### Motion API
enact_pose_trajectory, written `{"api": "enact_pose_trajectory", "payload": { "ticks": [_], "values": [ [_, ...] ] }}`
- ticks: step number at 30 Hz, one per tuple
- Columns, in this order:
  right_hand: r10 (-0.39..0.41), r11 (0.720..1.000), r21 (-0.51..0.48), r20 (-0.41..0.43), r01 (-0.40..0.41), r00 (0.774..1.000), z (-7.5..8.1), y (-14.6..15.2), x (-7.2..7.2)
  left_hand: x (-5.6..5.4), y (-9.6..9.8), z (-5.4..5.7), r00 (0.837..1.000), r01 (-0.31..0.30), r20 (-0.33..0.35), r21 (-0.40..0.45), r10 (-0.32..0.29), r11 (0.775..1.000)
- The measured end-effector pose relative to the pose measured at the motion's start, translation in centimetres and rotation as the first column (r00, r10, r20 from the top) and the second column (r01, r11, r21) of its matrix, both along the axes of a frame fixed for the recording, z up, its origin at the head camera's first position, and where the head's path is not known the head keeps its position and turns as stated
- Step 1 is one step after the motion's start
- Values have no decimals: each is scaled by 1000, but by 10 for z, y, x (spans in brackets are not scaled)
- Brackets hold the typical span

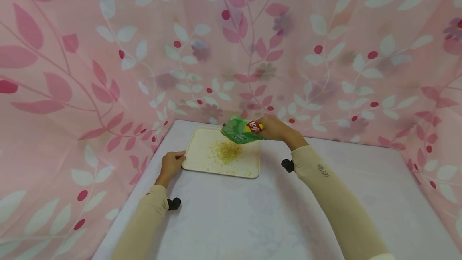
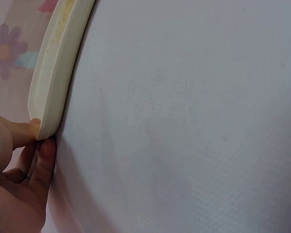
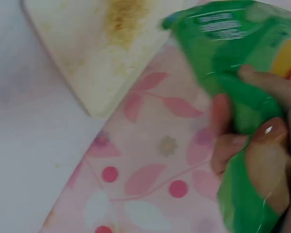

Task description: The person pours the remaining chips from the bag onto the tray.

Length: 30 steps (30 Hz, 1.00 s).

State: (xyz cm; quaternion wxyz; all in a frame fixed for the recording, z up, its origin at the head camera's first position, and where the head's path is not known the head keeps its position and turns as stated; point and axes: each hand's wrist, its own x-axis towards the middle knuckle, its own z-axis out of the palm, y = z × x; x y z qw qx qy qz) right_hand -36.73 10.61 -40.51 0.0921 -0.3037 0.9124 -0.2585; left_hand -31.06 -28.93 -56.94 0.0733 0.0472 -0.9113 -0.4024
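Landmark: cream tray [image 1: 202, 163] on the white table [image 1: 252, 220]. At the tray's left corner the left hand [image 1: 171, 163] pinches the rim, thumb on top and fingers [image 2: 41, 165] under the edge, forearm low along the table. In the tray's middle lies a heap of crumbled chips [image 1: 226, 151], with scattered crumbs toward its right side; so emptying looks well advanced, though what remains in the bag cannot be told. Above the tray's far right part the green chip bag [image 1: 241, 131] hangs tipped, mouth toward the heap. The right hand [image 1: 276, 128] grips the bag's end, fingers [image 3: 262, 82] curled round the foil, arm stretched forward.
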Motion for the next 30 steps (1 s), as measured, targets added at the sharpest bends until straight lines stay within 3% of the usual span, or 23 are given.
{"api": "enact_pose_trajectory", "payload": {
  "ticks": [3,9,12,17,19,22,25,30],
  "values": [
    [11,1000,-28,-46,-12,999,4,0,1,1,1,1,1000,-4,-9,2,4,1000],
    [8,984,176,106,-27,994,-5,4,2,2,2,2,1000,-2,-13,5,2,1000],
    [-4,990,142,90,-9,996,-5,5,2,3,2,2,1000,-3,-12,2,3,1000],
    [-20,999,-31,-25,20,999,1,5,3,3,2,3,1000,-2,-7,6,2,1000],
    [-18,1000,-19,0,18,1000,-1,4,3,2,1,3,1000,-1,-8,7,1,1000],
    [-26,996,86,83,19,996,-6,4,4,2,1,2,1000,0,-4,8,0,1000],
    [-16,989,147,89,3,996,-7,4,5,2,1,1,1000,6,-2,10,-6,1000],
    [-31,999,-4,-10,31,999,0,4,4,3,1,2,1000,1,-7,21,-1,1000]
  ]
}}
